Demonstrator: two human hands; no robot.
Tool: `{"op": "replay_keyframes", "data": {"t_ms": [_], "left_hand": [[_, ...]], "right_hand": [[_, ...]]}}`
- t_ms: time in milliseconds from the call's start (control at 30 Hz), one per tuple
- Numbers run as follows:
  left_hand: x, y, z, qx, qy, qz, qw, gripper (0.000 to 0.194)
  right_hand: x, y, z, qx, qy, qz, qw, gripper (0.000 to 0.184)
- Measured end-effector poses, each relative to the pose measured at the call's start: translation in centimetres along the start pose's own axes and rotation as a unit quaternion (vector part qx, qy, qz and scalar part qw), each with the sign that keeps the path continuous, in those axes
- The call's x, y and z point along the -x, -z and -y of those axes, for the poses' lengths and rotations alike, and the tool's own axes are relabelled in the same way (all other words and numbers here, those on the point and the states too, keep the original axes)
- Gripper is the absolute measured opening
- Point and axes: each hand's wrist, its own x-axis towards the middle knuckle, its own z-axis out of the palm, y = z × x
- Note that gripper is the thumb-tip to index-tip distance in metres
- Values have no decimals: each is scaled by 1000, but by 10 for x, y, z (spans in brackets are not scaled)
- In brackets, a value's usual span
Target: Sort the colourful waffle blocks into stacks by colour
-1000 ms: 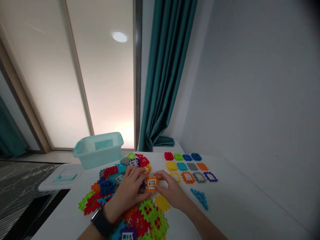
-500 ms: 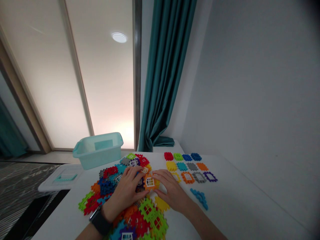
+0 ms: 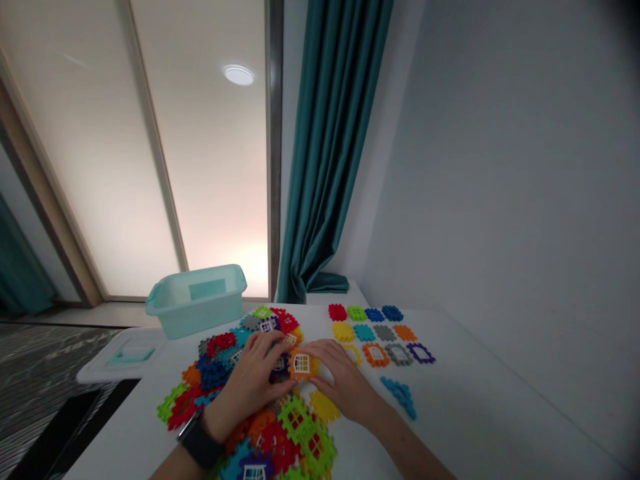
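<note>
Head view: and here we are, an orange window tile [image 3: 302,363] right between two hands over the heap! The right hand [image 3: 343,380] grips its right side, thumb below, fingers above; the left hand [image 3: 257,373] curls at its left edge, though whether it's pinching, I cannot tell. Out on the bench [image 3: 465,413], three rows of notched tiles [image 3: 364,333] lie neatly set out, four apiece, a blue curved piece [image 3: 400,399] alone nearer the person. Plenty left, though: that big mixed heap [image 3: 215,372] lies unsorted, near the teal tub [image 3: 205,317]!
</note>
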Motion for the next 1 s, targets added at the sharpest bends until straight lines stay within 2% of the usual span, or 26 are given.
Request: {"op": "replay_keyframes", "data": {"t_ms": [200, 433, 600, 767, 1000], "left_hand": [[0, 1, 3, 20, 11, -12, 1000, 36], [-2, -1, 1, 44, 13, -22, 999, 20], [-1, -3, 7, 37, 22, -25, 999, 23], [0, -3, 11, 26, -1, 10, 1000, 24], [4, -4, 14, 36, -3, 45, 998, 24]], "right_hand": [[1, -5, -2, -1, 2, -35, 999, 41], [2, -12, 0, -15, -33, -46, 998, 43], [3, -11, -3, 0, -27, -39, 999, 39], [3, -7, -5, 23, 8, -31, 999, 41], [2, -7, -6, 26, 14, 10, 1000, 33]]}}
